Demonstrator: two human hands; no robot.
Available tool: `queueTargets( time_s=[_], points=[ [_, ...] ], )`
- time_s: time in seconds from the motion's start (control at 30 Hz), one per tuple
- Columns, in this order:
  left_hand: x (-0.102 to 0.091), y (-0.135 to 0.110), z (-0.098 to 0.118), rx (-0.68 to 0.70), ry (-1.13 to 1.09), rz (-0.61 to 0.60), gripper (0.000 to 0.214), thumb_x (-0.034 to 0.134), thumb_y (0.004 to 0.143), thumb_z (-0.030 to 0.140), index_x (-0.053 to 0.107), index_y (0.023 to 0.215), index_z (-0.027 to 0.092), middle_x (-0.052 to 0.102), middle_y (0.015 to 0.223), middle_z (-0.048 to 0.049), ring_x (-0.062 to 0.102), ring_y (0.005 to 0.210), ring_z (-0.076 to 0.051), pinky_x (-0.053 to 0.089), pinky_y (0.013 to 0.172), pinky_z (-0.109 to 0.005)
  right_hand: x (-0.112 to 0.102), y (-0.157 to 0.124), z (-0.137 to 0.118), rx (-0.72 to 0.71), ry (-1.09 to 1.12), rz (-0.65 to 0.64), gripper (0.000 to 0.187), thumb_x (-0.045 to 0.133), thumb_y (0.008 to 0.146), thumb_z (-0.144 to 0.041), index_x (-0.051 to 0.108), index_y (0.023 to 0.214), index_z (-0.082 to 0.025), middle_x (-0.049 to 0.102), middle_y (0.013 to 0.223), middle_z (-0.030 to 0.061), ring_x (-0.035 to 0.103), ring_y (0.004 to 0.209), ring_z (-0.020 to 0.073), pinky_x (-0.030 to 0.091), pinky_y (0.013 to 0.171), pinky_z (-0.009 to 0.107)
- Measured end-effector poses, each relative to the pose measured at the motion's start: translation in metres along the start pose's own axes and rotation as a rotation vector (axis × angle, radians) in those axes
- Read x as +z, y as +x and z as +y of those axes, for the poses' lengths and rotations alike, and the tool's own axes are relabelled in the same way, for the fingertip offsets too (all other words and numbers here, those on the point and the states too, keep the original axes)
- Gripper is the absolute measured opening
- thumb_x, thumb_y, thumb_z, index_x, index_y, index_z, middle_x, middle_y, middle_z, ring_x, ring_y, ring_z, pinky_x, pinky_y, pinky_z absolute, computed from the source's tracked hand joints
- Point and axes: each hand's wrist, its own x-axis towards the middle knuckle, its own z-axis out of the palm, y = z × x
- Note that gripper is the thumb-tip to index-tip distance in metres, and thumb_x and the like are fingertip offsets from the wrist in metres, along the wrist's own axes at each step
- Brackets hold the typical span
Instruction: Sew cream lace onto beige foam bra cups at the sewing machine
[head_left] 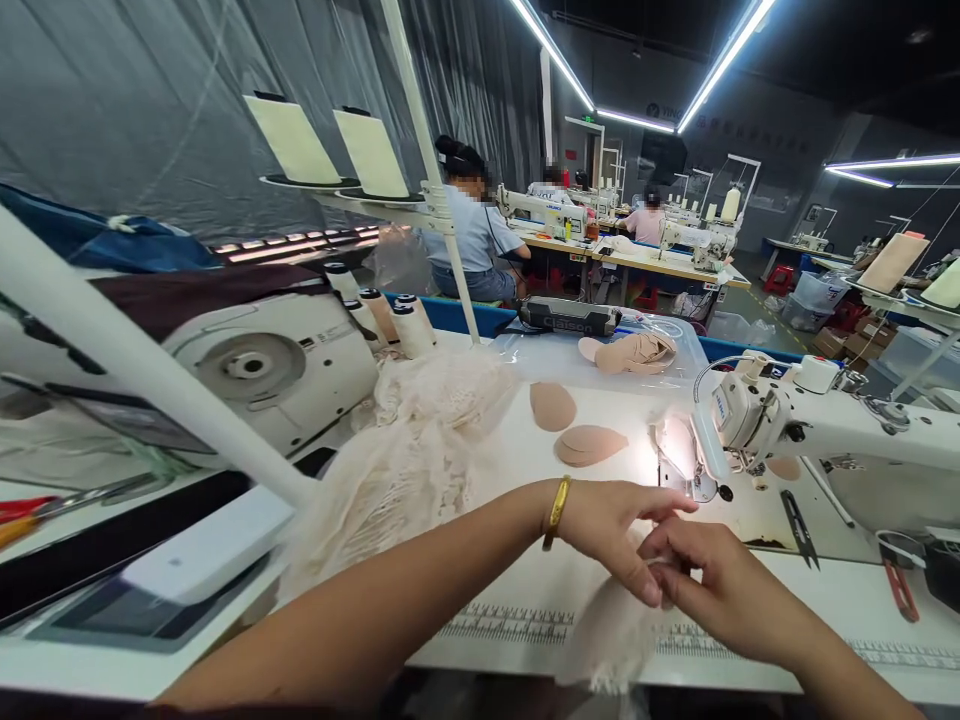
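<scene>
My left hand (611,525), with a gold bangle on its wrist, reaches across the white table (540,590) and its fingers pinch a pale piece of lace (637,600) lying on the table. My right hand (712,580) meets it from the right, its fingers closed on the same lace. Both hands sit just in front of the needle area of the white sewing machine (795,425), lit by its lamp. A larger heap of cream lace fabric (420,450) lies to the left of my left arm.
Tan bra cups (581,440) lie behind the hands, more on a clear bin (637,352). Thread snips (796,525) and red-handled scissors (896,580) lie right. Another machine (255,370) and thread cones (390,320) stand left. Other people sew at tables behind.
</scene>
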Motion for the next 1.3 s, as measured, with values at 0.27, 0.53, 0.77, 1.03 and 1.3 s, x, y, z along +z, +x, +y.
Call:
queueTargets(
  time_s=[0.27,0.53,0.77,1.03,1.3],
  points=[
    [-0.001,-0.002,-0.008,0.038,0.079,0.113,0.029,0.082,0.075,0.046,0.066,0.078,0.022,0.060,0.075,0.0027,0.053,0.071,-0.015,0.047,0.071,-0.027,-0.037,-0.007,-0.017,-0.082,-0.331,0.057,0.019,0.055,0.100,-0.023,0.073,0.102,-0.028,0.075,0.090,0.0020,0.067,0.082,0.0217,0.047,0.073,0.031],
    [0.004,0.000,0.005,0.076,-0.084,0.025,0.034,0.080,0.073,0.038,0.058,0.095,0.023,0.060,0.086,0.0013,0.056,0.082,-0.017,0.047,0.077,-0.029,-0.047,0.000,-0.032,-0.090,-0.326,-0.054,0.023,0.055,0.101,-0.022,0.074,0.108,-0.032,0.076,0.096,0.0009,0.069,0.085,0.0220,0.047,0.073,0.031],
    [-0.007,-0.003,-0.002,0.157,0.484,0.514,0.024,0.063,0.081,0.032,0.044,0.071,0.022,0.045,0.064,0.0050,0.038,0.059,-0.012,0.030,0.057,-0.026,-0.038,-0.001,-0.014,-0.201,-0.567,0.396,0.027,0.049,0.102,-0.026,0.075,0.098,-0.030,0.075,0.087,0.0071,0.066,0.075,0.0234,0.049,0.069,0.035],
    [0.013,0.002,-0.040,0.245,1.241,0.306,0.029,0.079,0.085,0.042,0.059,0.082,0.021,0.065,0.079,-0.0044,0.059,0.077,-0.024,0.039,0.071,-0.036,-0.011,0.012,0.084,-0.202,-0.436,0.314,0.028,0.050,0.102,-0.028,0.077,0.105,-0.030,0.078,0.109,0.0038,0.070,0.093,0.0234,0.055,0.084,0.037],
    [0.017,0.055,-0.057,0.260,1.353,0.276,0.029,0.064,0.081,0.004,0.050,0.062,0.020,0.056,0.059,-0.0026,0.050,0.057,-0.019,0.030,0.060,-0.037,-0.037,0.018,0.118,-0.271,-0.457,0.179,0.037,0.044,0.102,-0.019,0.076,0.113,-0.031,0.075,0.124,0.0059,0.068,0.102,0.0238,0.054,0.087,0.038]
  ],
)
